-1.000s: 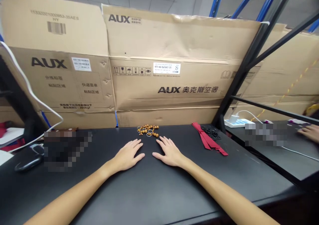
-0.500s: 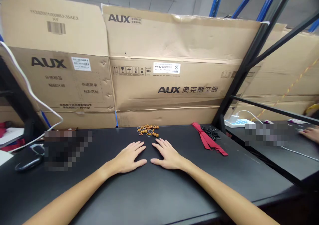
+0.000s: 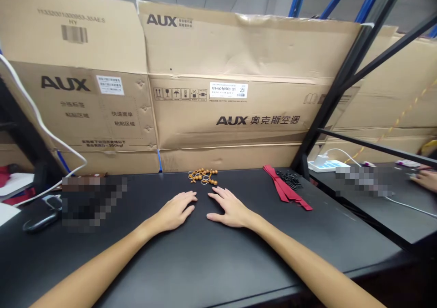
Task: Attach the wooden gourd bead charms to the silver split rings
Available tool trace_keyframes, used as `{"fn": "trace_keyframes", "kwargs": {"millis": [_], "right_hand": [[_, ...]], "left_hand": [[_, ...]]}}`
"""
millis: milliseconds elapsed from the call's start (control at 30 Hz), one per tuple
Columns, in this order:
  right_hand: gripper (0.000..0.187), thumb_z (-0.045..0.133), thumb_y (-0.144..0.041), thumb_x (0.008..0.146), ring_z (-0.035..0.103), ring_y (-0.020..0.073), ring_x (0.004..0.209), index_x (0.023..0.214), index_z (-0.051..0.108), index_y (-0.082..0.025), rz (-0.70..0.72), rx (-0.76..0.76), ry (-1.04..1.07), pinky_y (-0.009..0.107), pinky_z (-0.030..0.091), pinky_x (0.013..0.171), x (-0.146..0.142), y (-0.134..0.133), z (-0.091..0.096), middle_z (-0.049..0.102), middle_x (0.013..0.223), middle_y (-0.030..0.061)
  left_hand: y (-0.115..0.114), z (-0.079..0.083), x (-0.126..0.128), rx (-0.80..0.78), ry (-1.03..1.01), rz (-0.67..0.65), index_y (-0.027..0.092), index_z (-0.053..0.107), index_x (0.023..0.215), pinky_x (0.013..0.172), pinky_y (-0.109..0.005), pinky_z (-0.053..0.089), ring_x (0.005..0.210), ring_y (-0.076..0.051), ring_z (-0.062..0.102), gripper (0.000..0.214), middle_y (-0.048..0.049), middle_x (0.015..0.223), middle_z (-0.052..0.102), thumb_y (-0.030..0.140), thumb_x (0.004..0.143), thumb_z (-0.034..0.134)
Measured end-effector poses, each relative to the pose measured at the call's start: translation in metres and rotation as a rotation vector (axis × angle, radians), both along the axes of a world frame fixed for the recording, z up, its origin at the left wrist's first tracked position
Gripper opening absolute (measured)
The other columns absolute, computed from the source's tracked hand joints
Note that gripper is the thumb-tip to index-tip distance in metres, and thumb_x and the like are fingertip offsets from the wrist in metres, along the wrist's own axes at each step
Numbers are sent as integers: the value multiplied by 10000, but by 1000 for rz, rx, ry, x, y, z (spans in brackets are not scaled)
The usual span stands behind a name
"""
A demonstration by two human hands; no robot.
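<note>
My left hand and my right hand lie flat, palms down, side by side on the black table. Both hands are open with fingers stretched out, and neither holds anything. Just beyond the fingertips sits a small pile of orange-brown wooden beads with metal rings. To the right of my right hand lie red ribbon strips, and beside them a heap of small black cords.
Large cardboard boxes stand like a wall along the table's back edge. A black metal frame post rises at the right. Beyond it, another person's hand rests on a neighbouring table near a white power strip. A dark object lies at the far left.
Both hands stay flat on the table; the left thumb has drawn in slightly. The view has tilted a little, nothing else has moved.
</note>
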State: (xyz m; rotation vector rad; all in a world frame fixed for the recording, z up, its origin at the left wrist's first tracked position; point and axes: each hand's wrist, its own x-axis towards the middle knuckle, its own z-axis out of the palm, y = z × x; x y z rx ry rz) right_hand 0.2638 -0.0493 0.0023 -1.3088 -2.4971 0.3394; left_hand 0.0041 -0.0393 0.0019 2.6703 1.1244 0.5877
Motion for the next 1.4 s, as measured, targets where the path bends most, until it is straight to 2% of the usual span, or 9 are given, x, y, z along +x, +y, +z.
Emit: {"fn": "trace_keyframes", "kwargs": {"millis": [167,400,600,700,800,1000,1133,1267,1400], "right_hand": [[823,447,-746,805,214,300,1425,1425,396,-208,3,2,0,509,149,1169,0,1,-1,270,1533,137],[844,445,-760,794,205,303,1428,1428,393,-206,-2,-14,-3,508,141,1171,-1,0,1,263,1535,140],[848,446,-758,796,196,302,1431,1430,391,-198,0,-18,-16,499,134,1174,0,-1,3,254,1539,141],[842,455,-755,793,193,300,1432,1434,384,-212,7,-14,-11,499,130,1174,1,0,2,255,1540,133],[836,464,-751,792,200,301,1430,1433,384,-221,7,-12,-8,502,133,1172,1,1,0,260,1539,126],[685,354,-663,902,194,268,1436,1438,376,-236,13,-9,-20,489,142,1176,4,4,1,263,1544,91],[587,297,-570,961,191,251,1437,1434,384,-233,18,21,-29,485,148,1175,7,8,0,282,1538,78],[577,279,-553,971,198,253,1435,1436,378,-226,24,34,-44,488,153,1172,8,10,-3,280,1539,81],[565,317,-537,967,261,270,1409,1412,413,-202,32,83,-46,492,197,1159,8,11,-5,331,1510,110]], "left_hand": [[7,-1,-1,-28,-111,-7,188,627,921,1005,-347,451,1153,-209,580,319,-88,1272,603,320,989,344],[5,0,0,18,-87,-23,181,641,817,1014,-360,446,1147,-221,579,359,-91,1245,610,299,982,345],[2,0,0,25,-14,88,183,618,1067,1050,-403,405,1257,-255,499,364,-112,1346,548,456,955,404],[5,0,-4,8,110,125,182,501,1329,1140,-437,267,1367,-279,366,555,-108,1470,421,555,932,396],[5,0,-7,-15,211,71,215,374,1445,1174,-442,161,1422,-276,245,652,-83,1536,284,607,925,365],[-23,6,4,-17,245,-203,290,168,1510,1181,-452,120,1444,-249,167,672,-41,1562,184,585,940,370],[-48,14,17,-34,236,-333,297,168,1510,1182,-464,146,1442,-266,162,693,-35,1562,168,584,927,410],[-49,15,17,-38,196,-307,328,219,1496,1187,-425,171,1430,-230,222,568,-3,1548,238,505,975,362],[-29,9,8,-18,153,-228,326,279,1479,1182,-422,188,1418,-229,261,547,-9,1536,284,499,971,386]]}}
